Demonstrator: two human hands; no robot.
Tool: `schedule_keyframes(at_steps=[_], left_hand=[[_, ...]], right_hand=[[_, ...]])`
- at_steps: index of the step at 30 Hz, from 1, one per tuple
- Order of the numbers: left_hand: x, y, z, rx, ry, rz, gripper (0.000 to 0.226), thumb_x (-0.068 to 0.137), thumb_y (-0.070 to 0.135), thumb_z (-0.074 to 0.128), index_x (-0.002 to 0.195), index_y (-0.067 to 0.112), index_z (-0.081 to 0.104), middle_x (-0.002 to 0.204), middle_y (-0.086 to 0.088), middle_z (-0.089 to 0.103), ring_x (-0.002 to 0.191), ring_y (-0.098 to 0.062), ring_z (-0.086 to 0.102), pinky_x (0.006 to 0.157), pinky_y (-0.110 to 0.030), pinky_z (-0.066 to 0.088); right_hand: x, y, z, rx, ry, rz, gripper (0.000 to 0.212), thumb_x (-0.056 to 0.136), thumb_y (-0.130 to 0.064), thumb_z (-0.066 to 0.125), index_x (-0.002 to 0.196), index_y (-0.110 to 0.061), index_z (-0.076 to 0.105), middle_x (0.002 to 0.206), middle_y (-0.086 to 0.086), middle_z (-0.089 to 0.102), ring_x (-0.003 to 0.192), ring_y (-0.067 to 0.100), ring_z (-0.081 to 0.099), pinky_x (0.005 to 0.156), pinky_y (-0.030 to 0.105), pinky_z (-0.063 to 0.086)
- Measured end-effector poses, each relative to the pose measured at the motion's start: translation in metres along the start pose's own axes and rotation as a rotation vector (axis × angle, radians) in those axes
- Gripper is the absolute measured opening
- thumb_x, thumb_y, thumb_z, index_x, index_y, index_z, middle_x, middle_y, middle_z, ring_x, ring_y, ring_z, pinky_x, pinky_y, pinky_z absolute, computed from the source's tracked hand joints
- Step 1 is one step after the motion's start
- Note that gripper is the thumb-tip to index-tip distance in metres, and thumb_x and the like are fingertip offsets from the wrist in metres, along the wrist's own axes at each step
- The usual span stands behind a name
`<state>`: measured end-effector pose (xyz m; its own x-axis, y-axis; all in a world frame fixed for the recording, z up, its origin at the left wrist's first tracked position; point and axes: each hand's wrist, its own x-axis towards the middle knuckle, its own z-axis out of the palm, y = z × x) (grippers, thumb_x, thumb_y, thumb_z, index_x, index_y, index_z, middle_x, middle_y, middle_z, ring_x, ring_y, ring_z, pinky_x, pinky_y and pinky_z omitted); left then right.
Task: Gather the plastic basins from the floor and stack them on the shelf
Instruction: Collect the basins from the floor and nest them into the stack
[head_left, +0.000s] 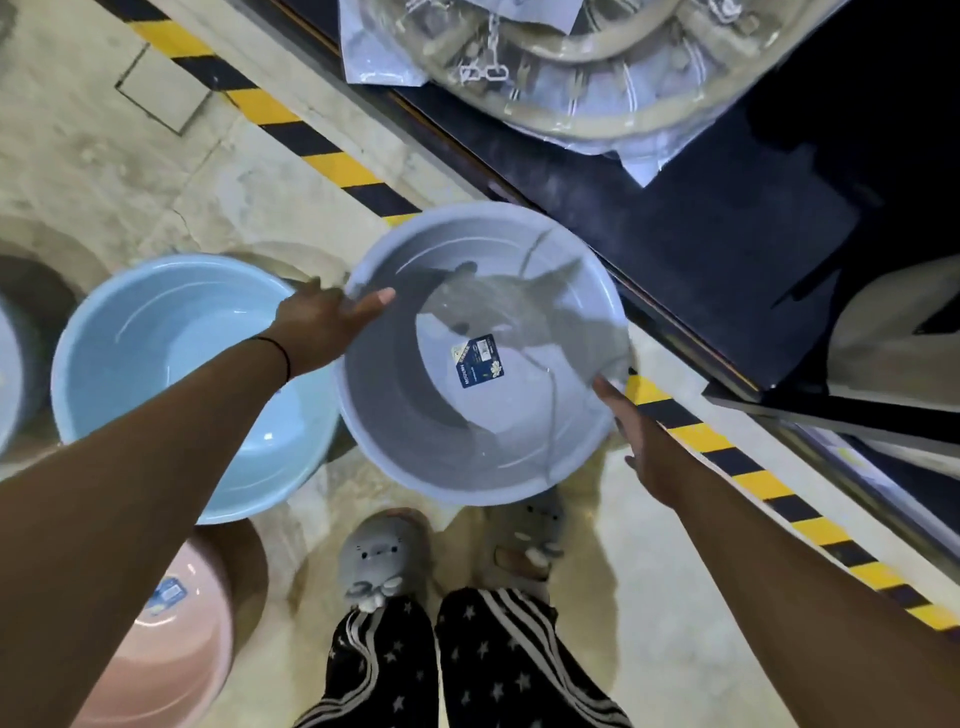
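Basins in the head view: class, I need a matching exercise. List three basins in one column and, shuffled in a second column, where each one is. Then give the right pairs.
Column one:
1. grey basin
2. light blue basin
3. pink basin

Column two:
A. at the lower left edge of the view, partly behind the left forearm
B. held at its rim by the left hand and the right hand
C. on the floor, left of the held one

Pairs: 1-B, 2-C, 3-A
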<state>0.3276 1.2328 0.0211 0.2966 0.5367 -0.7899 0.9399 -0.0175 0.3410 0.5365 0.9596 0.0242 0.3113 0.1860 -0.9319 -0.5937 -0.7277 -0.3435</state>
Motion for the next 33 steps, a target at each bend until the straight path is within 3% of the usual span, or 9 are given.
schedule_keyframes(at_steps=[3, 6, 9, 12, 15, 18, 23, 28, 33], left_hand=[[0.012, 0.011, 0.004, -0.051, 0.054, 0.011, 0.084, 0.091, 0.065, 0.043, 0.145, 0.001, 0.034, 0.149, -0.028, 0.034, 0.139, -0.041, 0.033, 0.112, -0.047, 0.028], [0.024, 0.013, 0.002, -0.143, 0.116, -0.043, 0.092, 0.089, 0.067, 0.043, 0.151, 0.003, 0.023, 0.159, -0.016, 0.027, 0.145, -0.032, 0.028, 0.113, -0.040, 0.026], [0.043, 0.010, 0.001, -0.242, 0.078, -0.064, 0.102, 0.084, 0.076, 0.042, 0.154, 0.006, 0.017, 0.163, -0.009, 0.022, 0.148, -0.027, 0.024, 0.116, -0.038, 0.025], [0.062, 0.007, 0.004, -0.299, -0.021, -0.077, 0.106, 0.072, 0.087, 0.041, 0.146, 0.011, 0.040, 0.155, -0.010, 0.040, 0.139, -0.030, 0.040, 0.115, -0.045, 0.033], [0.071, 0.001, 0.011, -0.491, -0.201, -0.060, 0.073, 0.064, 0.091, 0.043, 0.108, 0.040, 0.071, 0.129, 0.003, 0.067, 0.115, -0.021, 0.065, 0.103, -0.044, 0.047], [0.072, -0.002, 0.012, -0.568, -0.315, 0.006, 0.066, 0.066, 0.090, 0.045, 0.113, 0.050, 0.067, 0.116, 0.009, 0.074, 0.104, -0.015, 0.072, 0.096, -0.041, 0.051], [0.045, 0.003, 0.013, -0.596, -0.213, -0.087, 0.089, 0.048, 0.094, 0.056, 0.111, 0.032, 0.073, 0.108, 0.001, 0.076, 0.101, -0.022, 0.072, 0.096, -0.043, 0.053], [-0.009, 0.006, 0.003, -0.658, -0.212, -0.061, 0.072, 0.070, 0.085, 0.051, 0.115, 0.032, 0.070, 0.103, 0.006, 0.078, 0.096, -0.015, 0.074, 0.087, -0.033, 0.054], [-0.057, 0.010, -0.027, -0.659, -0.201, -0.098, 0.084, 0.065, 0.088, 0.051, 0.119, 0.026, 0.068, 0.112, 0.000, 0.074, 0.102, -0.019, 0.069, 0.100, -0.036, 0.049]], right_hand=[[0.014, -0.003, -0.003, 0.035, -0.038, -0.013, 0.027, 0.090, -0.057, 0.054, 0.114, -0.047, 0.055, 0.118, -0.025, 0.056, 0.118, 0.004, 0.043, 0.097, 0.032, 0.027], [0.025, -0.007, -0.006, 0.135, -0.061, -0.040, 0.021, 0.089, -0.055, 0.057, 0.106, -0.045, 0.066, 0.104, -0.024, 0.075, 0.111, 0.008, 0.061, 0.084, 0.032, 0.046], [0.037, -0.008, -0.005, 0.246, -0.114, -0.067, 0.038, 0.090, -0.048, 0.059, 0.122, -0.031, 0.067, 0.111, -0.007, 0.077, 0.107, 0.019, 0.069, 0.085, 0.035, 0.054], [0.052, -0.003, -0.004, 0.346, -0.199, -0.112, 0.050, 0.093, -0.043, 0.054, 0.138, -0.019, 0.057, 0.131, 0.006, 0.068, 0.122, 0.026, 0.062, 0.100, 0.043, 0.049], [0.065, 0.008, -0.002, 0.399, -0.213, -0.111, 0.055, 0.089, -0.047, 0.056, 0.138, -0.020, 0.057, 0.132, 0.006, 0.067, 0.123, 0.026, 0.062, 0.097, 0.042, 0.050], [0.071, 0.013, 0.000, 0.408, -0.214, -0.121, 0.057, 0.086, -0.051, 0.057, 0.135, -0.022, 0.059, 0.129, 0.005, 0.069, 0.118, 0.024, 0.066, 0.088, 0.038, 0.055], [0.053, 0.011, -0.007, 0.416, -0.203, -0.101, 0.048, 0.091, -0.050, 0.051, 0.130, -0.024, 0.062, 0.122, 0.001, 0.073, 0.108, 0.019, 0.071, 0.076, 0.032, 0.060], [0.002, 0.011, -0.028, 0.360, -0.187, -0.072, 0.062, 0.078, -0.054, 0.063, 0.133, -0.026, 0.060, 0.126, -0.003, 0.071, 0.115, 0.015, 0.067, 0.086, 0.032, 0.056], [-0.043, -0.024, -0.026, 0.308, -0.212, -0.089, 0.053, 0.077, -0.056, 0.068, 0.122, -0.028, 0.071, 0.128, 0.003, 0.070, 0.117, 0.022, 0.066, 0.085, 0.035, 0.059]])
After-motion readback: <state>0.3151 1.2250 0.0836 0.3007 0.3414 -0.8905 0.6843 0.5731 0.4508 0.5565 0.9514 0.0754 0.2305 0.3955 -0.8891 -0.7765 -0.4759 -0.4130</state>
